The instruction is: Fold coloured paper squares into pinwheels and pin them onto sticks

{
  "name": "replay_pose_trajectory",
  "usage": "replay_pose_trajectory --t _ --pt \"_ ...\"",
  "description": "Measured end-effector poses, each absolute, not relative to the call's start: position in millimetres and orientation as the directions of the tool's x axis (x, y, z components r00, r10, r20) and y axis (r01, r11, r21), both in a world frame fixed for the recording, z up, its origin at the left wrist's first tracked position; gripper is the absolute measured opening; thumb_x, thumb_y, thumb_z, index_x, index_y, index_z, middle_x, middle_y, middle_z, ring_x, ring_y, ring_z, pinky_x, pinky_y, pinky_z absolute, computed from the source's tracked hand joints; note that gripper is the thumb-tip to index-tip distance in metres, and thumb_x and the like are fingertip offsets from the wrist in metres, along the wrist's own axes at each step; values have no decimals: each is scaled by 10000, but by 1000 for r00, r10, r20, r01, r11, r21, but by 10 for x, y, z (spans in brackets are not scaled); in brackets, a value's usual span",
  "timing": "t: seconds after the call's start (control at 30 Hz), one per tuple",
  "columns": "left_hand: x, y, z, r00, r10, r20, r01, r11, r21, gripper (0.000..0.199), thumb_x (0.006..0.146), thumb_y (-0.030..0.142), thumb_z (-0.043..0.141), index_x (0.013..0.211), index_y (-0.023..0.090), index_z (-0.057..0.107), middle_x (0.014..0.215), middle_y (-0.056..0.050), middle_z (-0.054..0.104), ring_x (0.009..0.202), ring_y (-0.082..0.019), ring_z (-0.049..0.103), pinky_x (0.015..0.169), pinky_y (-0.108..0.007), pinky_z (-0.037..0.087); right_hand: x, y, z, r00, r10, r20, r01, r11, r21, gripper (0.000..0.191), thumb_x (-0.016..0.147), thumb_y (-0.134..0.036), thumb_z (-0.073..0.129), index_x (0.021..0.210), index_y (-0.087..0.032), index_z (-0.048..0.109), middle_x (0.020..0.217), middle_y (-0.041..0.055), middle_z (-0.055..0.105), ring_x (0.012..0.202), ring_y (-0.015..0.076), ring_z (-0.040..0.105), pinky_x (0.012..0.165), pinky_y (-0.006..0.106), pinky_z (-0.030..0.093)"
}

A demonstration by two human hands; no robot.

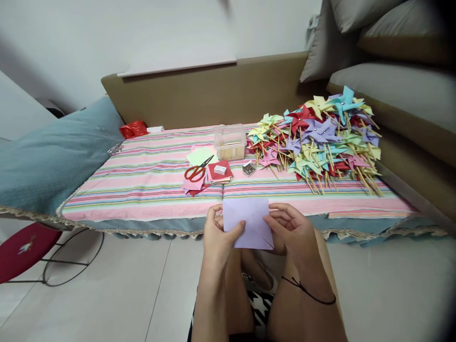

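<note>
Purple paper [253, 216] in left hand [220, 231], right hand [292, 229]; white box [220, 169] print illegible

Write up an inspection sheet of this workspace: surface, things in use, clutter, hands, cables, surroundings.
Surface: striped cloth, lightly creased.
Job's things: purple paper held above the front edge; pinwheels heaped at right; sticks in a clear box.
Clutter: scissors lying on loose paper, beside a stack of squares; red bag at far left.
Hands: left hand and right hand each grip one side of the purple paper.
Cables: nothing seen.
Surroundings: grey cushions at right; red stool on the floor at left.
</note>
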State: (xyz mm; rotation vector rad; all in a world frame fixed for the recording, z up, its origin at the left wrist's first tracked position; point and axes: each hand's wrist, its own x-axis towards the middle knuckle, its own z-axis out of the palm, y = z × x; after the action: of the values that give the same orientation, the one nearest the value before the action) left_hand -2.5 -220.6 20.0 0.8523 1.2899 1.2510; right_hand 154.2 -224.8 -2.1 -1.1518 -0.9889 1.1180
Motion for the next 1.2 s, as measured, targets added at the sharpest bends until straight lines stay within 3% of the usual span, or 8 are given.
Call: replay_pose_trajectory --t 0.13,0.33,0.47,0.63,0.93,1.2 --pt "-38 -2210 210 -228 952 -203 -213 155 965 584 540 250 814 978 206 430 611 17 687 485 -121 592 513 -217 465 1598 -2283 -9 53 997 61 -184 69 -980 272 841 -331 628 1086 -262 532 907 24 713 706 153 661 639 279 534" --pt "-42 -2209 222 -277 937 -213 -252 143 957 571 520 239 813 936 210 424 584 29 684 446 -121 586 485 -214 465 1645 -2302 -12 -119 987 105 -115 92 -989 125 788 -336 662 844 -237 711 896 47 716 838 197 666 709 305 543" --pt "-30 -2209 193 -259 946 -195 -247 130 960 575 521 248 817 935 216 420 585 25 684 457 -137 598 486 -227 471 1618 -2296 22 -112 992 65 -165 46 -985 132 726 -363 715 787 -247 733 885 53 720 853 225 664 685 324 549" --pt "-47 -2196 114 -198 964 -177 -215 133 968 594 539 283 820 955 226 400 582 39 669 467 -136 599 504 -224 461 1558 -2290 17 -81 991 106 -207 87 -974 91 735 -333 722 746 -245 742 1023 59 685 923 225 643 724 319 542" --pt "-71 -2200 62 -114 970 -213 -194 188 963 637 526 324 838 1020 220 450 609 36 661 522 -135 609 526 -212 452 1355 -2259 -3 91 995 48 -192 65 -979 182 682 -344 759 782 -212 684 824 15 616 703 151 621 582 253 521" --pt "-25 -2228 119 -19 980 -198 -315 181 931 453 682 381 745 1021 227 487 587 59 640 513 -120 598 583 -236 468 1342 -2278 2 209 975 73 -121 100 -988 194 677 -337 756 777 -207 652 698 2 608 644 152 600 570 269 519"
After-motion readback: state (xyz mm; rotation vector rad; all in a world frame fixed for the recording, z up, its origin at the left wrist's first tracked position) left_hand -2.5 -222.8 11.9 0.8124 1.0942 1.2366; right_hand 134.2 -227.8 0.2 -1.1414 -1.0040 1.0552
